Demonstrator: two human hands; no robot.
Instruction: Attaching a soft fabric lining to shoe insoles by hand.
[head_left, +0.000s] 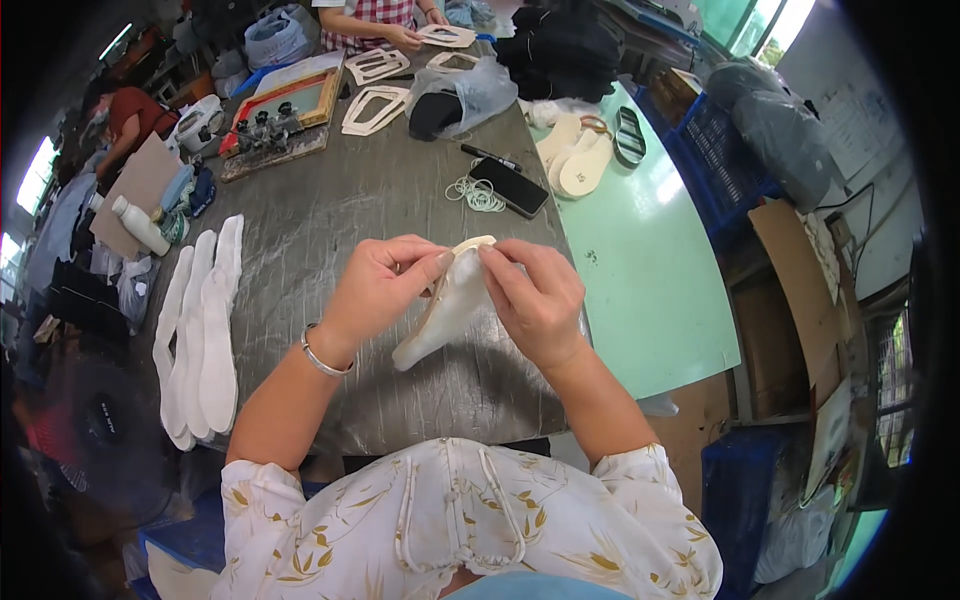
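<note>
Left hand (375,285) and right hand (538,298) both pinching a white insole (440,315), fingertips pressing together at its top edge, white insole stack (200,330) lying left of it

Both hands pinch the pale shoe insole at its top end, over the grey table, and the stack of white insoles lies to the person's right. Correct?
Not quite. In the head view the stack of white insoles lies to the person's left, not right. The rest holds: the left hand and right hand both pinch the pale translucent shoe insole at its top end, over the grey table.
</note>
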